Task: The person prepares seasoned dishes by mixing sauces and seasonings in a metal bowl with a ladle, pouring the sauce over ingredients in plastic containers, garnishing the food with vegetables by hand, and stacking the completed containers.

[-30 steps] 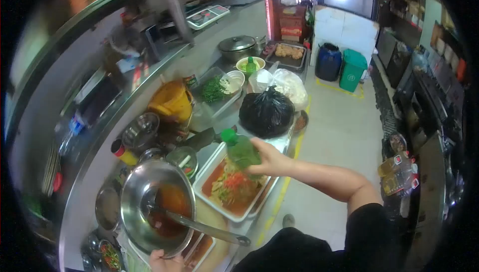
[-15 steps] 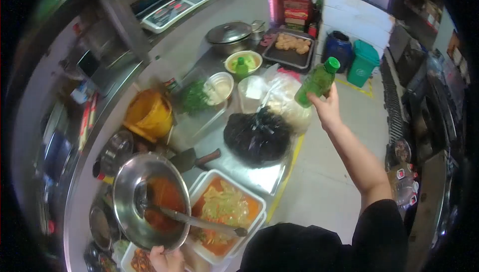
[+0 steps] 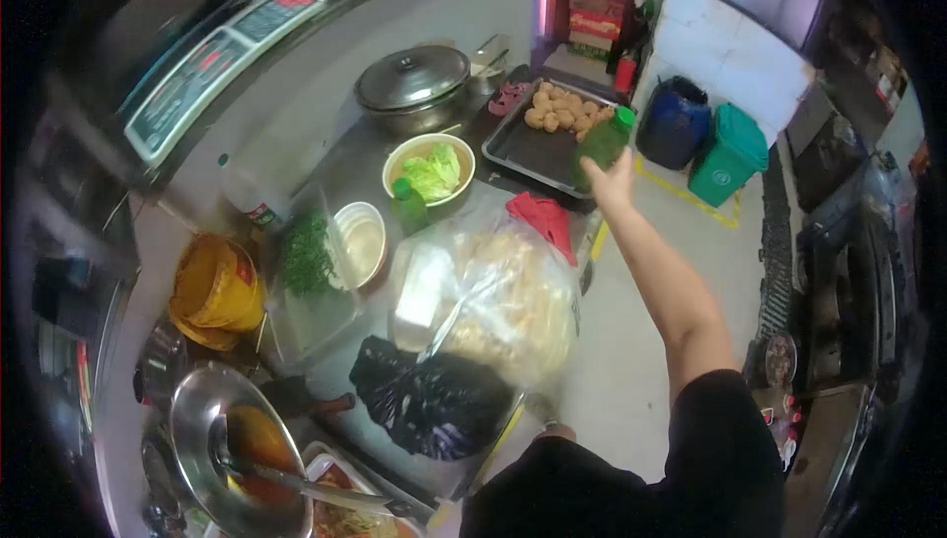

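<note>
My right hand (image 3: 612,181) is closed round a green plastic bottle (image 3: 606,143) with a bright green cap, arm stretched out. The bottle is upright, slightly tilted, at the near right edge of a dark tray (image 3: 523,148) of round brown pieces. My left hand is out of view. At the lower left, a steel bowl (image 3: 192,410) tilts, with reddish-orange liquid and a long-handled ladle (image 3: 306,487) in it. Partly visible beneath it is a white tub (image 3: 330,459) of food in red sauce.
A second green bottle (image 3: 408,205) stands by a bowl of lettuce (image 3: 393,165). A black plastic bag (image 3: 434,405) and a clear bag (image 3: 523,311) lie on the steel table. Further back stands a lidded pot (image 3: 412,84). Bins (image 3: 728,155) stand on the floor at right.
My view has shifted forward along the table. My right hand has carried the green bottle to the tray's edge. My left hand, earlier at the steel bowl's rim, has dropped out of view.
</note>
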### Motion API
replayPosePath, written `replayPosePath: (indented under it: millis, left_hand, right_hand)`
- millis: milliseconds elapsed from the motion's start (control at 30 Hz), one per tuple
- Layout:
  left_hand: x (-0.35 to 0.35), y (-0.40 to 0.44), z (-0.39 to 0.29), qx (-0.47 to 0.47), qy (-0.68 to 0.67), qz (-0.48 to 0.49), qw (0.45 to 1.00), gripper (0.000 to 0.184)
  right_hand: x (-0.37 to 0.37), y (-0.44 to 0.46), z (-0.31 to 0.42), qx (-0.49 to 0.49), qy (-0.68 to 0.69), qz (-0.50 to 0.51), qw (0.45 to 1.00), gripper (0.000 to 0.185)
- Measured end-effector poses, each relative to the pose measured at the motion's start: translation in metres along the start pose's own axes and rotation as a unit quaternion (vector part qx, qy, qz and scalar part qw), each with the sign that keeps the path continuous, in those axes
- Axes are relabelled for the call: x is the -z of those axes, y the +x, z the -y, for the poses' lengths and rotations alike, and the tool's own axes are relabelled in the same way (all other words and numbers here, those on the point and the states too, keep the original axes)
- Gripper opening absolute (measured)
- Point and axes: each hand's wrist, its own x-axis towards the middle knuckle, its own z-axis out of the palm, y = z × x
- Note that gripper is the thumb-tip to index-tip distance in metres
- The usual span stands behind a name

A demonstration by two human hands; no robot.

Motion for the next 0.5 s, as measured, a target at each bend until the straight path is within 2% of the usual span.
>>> replayPosePath:
  millis: [67,167,200,300,367,433,467,500]
  left_hand:
    - [-0.018,-0.010,0.026,-0.014,0.018,0.047,0.999,0.047]
    - [-0.072,-0.022,0.072,-0.095,-0.017,-0.139,0.986,0.049]
    - [-0.036,-0.024,0.066,-0.109,-0.064,-0.186,0.974,0.059]
    - [-0.073,-0.028,0.090,-0.092,-0.071,-0.174,0.978,0.062]
    - [-0.087,-0.029,0.102,-0.081,-0.084,-0.169,0.979,0.063]
    - [-0.095,-0.029,0.110,-0.072,-0.095,-0.159,0.980,0.065]
    - [-0.097,-0.032,0.111,-0.062,-0.107,-0.152,0.981,0.066]
    - [-0.100,-0.031,0.116,-0.061,-0.109,-0.148,0.981,0.066]
  right_hand:
    - [-0.023,0.023,-0.010,-0.046,-0.056,0.036,0.997,0.062]
    - [-0.059,0.048,-0.038,-0.045,-0.048,0.063,0.996,0.060]
    - [-0.066,0.048,-0.028,-0.045,-0.028,0.069,0.996,0.058]
    - [-0.103,0.035,-0.017,0.014,0.116,0.173,0.978,0.057]
    - [-0.108,0.017,0.010,0.014,0.079,0.311,0.947,0.057]
    - [-0.129,-0.006,-0.005,0.050,0.102,0.370,0.922,0.060]
    - [-0.152,-0.017,-0.040,0.073,0.114,0.394,0.909,0.065]
    - [-0.152,-0.021,-0.039,0.071,0.076,0.392,0.914,0.066]
